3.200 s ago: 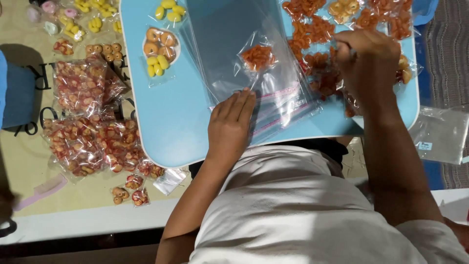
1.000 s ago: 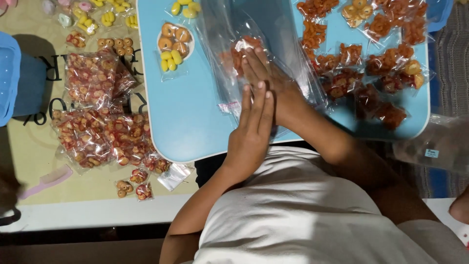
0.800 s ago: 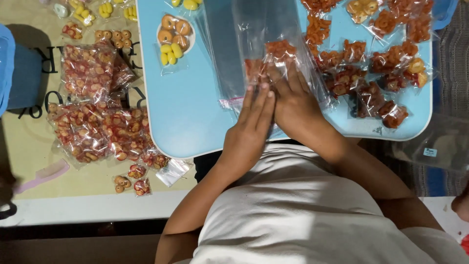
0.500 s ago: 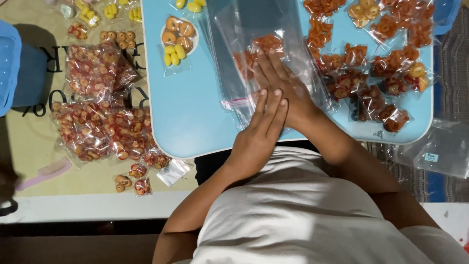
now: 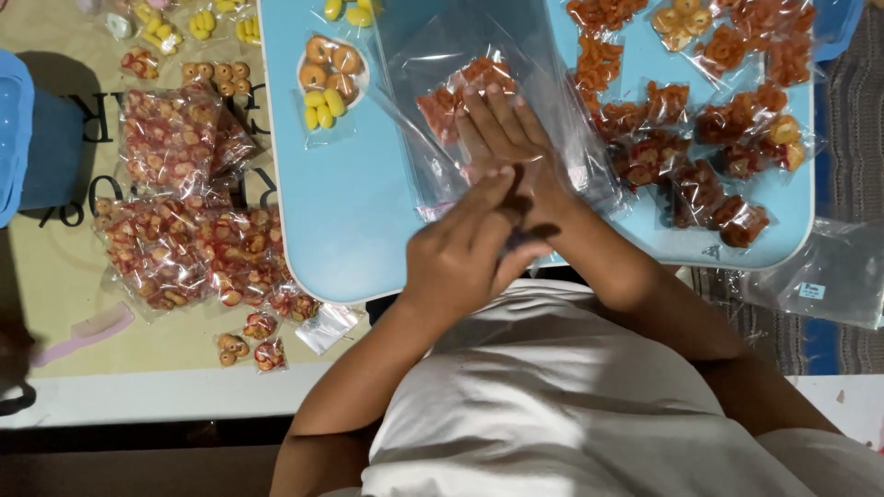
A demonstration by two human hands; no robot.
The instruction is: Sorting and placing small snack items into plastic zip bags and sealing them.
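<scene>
Far left, on the tan mat (image 5: 64,276), filled packets of red-orange pieces (image 5: 184,230) lie heaped beside the blue table (image 5: 341,230), which carries a packet of orange rings and yellow pieces (image 5: 324,83) at its far left. Left hand (image 5: 460,253), fingers loosely curled and pointing far-right, rests at the near edge of the clear bag (image 5: 479,101) in the table's middle, gripping nothing that shows; right hand (image 5: 502,143) lies flat, fingers spread, pressing down on that bag just near its orange pieces (image 5: 451,87). Right of it, more small packets of orange snacks (image 5: 709,138) crowd the table, and a stack of empty clear bags (image 5: 824,271) lies off the table's right edge.
</scene>
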